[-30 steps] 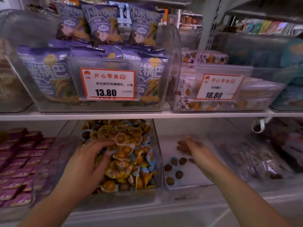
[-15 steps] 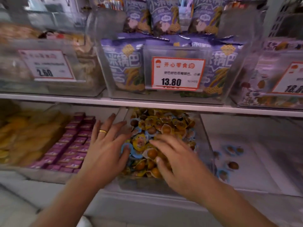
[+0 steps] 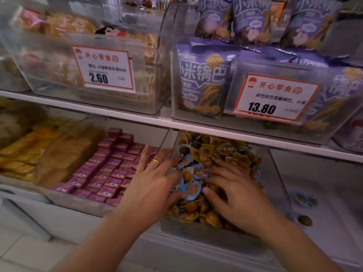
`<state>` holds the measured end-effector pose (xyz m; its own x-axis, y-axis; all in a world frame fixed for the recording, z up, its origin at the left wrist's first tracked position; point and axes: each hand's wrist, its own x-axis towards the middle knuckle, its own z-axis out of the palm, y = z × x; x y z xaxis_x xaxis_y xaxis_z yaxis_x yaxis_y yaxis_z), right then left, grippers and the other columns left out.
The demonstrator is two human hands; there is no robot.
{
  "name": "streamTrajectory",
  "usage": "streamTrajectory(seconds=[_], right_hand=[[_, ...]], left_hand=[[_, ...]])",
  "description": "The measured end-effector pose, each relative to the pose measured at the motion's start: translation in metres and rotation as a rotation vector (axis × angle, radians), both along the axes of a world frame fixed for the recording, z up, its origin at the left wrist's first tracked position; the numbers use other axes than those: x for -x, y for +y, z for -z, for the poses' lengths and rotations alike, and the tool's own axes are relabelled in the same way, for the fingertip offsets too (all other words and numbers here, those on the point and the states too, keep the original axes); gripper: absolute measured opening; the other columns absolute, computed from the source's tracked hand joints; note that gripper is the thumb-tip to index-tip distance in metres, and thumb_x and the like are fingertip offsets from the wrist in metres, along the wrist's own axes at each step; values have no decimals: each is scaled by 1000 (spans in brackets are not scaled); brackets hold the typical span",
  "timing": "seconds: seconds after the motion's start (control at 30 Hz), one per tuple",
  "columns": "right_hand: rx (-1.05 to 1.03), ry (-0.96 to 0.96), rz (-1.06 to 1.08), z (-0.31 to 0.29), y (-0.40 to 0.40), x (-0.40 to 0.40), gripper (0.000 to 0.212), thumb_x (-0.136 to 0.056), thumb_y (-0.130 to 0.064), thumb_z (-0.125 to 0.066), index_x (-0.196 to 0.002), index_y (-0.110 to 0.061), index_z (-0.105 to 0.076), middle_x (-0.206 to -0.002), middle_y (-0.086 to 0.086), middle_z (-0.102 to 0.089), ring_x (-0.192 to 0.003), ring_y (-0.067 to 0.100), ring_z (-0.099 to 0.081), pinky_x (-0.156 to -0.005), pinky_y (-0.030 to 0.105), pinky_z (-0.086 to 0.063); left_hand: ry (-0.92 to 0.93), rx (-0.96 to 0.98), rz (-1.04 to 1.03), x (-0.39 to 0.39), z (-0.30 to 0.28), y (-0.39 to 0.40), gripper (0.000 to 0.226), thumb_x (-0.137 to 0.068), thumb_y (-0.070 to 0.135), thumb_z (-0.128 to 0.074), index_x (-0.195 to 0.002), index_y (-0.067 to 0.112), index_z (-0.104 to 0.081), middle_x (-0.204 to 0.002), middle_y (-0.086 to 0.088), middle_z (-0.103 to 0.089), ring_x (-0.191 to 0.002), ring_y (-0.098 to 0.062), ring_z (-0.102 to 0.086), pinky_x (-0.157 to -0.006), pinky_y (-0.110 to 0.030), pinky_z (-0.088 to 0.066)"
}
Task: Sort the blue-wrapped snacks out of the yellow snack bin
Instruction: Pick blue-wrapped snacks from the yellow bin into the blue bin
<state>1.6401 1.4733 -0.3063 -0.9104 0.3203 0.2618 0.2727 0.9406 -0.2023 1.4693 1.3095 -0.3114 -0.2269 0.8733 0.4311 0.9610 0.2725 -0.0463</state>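
Over the yellow snack bin (image 3: 275, 173), both hands, left hand (image 3: 155, 185) and right hand (image 3: 233, 191), spread flat, holding nothing (gathering stage); next, pinch the blue-wrapped snacks (image 3: 193, 188).

A clear, glossy plastic bin (image 3: 275, 173) holds small snacks sealed in shiny blue film wrappers (image 3: 193, 188) and shiny yellow film wrappers (image 3: 205, 152). Glossy purple foil-like snack bags (image 3: 202, 79) fill the smooth transparent plastic tub (image 3: 284, 132) above, fronted by a matt white paper price card (image 3: 275, 97). A polished gold-coloured metal ring (image 3: 156, 161) gleams on the left hand (image 3: 151, 185). The white shelf edge (image 3: 117, 112) looks smooth and painted.
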Motion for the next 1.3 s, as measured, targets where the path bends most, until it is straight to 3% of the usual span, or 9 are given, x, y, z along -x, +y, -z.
streamTrajectory(seconds=[0.13,0.27,0.43,0.6,0.93,1.07,1.17,1.23,1.3], right_hand=[[28,71,74,0,3,-15,57,-97,-60,-31,-117,-26,-72,-123,-13,-64,-122,10,-51,-105,36,-43],[-13,134,133,-1,1,-10,49,-99,-51,-36,-103,-22,-75,-110,-10,-69,-116,12,-52,-101,34,-42],[-89,38,109,3,-6,12,51,-96,-46,-41,-141,-25,-49,-136,-1,-55,-131,23,-42,-110,44,-38],[-84,-67,22,11,-7,40,52,-96,-34,-45,-147,-27,-44,-147,-6,-44,-138,26,-27,-116,45,-24],[153,234,160,8,3,19,35,-79,-19,-77,-113,-27,-69,-89,-14,-57,-100,11,-42,-84,36,-45],[165,310,159,1,0,10,34,-82,-11,-76,-113,-25,-73,-84,-16,-51,-95,12,-46,-81,32,-45],[405,537,276,-17,-2,-2,23,-86,-15,-74,-103,-31,-74,-92,-17,-66,-93,5,-62,-79,20,-50],[832,746,396,-31,-8,-9,15,-88,-13,-73,-95,-26,-75,-89,-6,-76,-88,12,-72,-76,22,-56],[1393,922,467,-39,-16,-14,8,-90,-6,-67,-92,-11,-72,-90,10,-77,-89,26,-74,-73,34,-60]], left_hand=[[23,-75,42,-5,-4,5,25,-77,45,-76,-94,26,-76,-95,3,-67,-113,-24,-61,-116,-61,-23],[19,9,58,-14,-4,3,46,-83,61,-59,-109,27,-73,-99,4,-67,-110,-22,-63,-115,-62,-28],[-12,-2,70,-25,5,5,34,-73,33,-83,-104,27,-73,-98,2,-65,-84,-21,-68,-114,-54,-35],[-57,-9,46,-30,8,12,28,-66,26,-86,-92,30,-75,-95,2,-68,-74,-19,-71,-110,-56,-39],[-195,-175,158,-15,3,14,25,-70,-2,-79,-88,15,-78,-80,1,-72,-73,-19,-72,-110,-61,-32],[-425,-405,162,-22,-9,18,18,-88,5,-71,-98,19,-77,-85,11,-71,-78,-3,-67,-117,-39,-33],[-790,-614,82,-41,-24,24,22,-93,20,-68,-93,41,-75,-78,23,-70,-74,4,-66,-78,-21,-55],[-1039,-707,48,-58,-30,38,32,-92,21,-69,-80,51,-72,-74,20,-72,-67,1,-68,-56,-16,-52],[-1213,-763,46,-72,-29,56,35,-91,15,-70,-77,47,-74,-74,15,-74,-68,-1,-69,-57,-15,-52]])
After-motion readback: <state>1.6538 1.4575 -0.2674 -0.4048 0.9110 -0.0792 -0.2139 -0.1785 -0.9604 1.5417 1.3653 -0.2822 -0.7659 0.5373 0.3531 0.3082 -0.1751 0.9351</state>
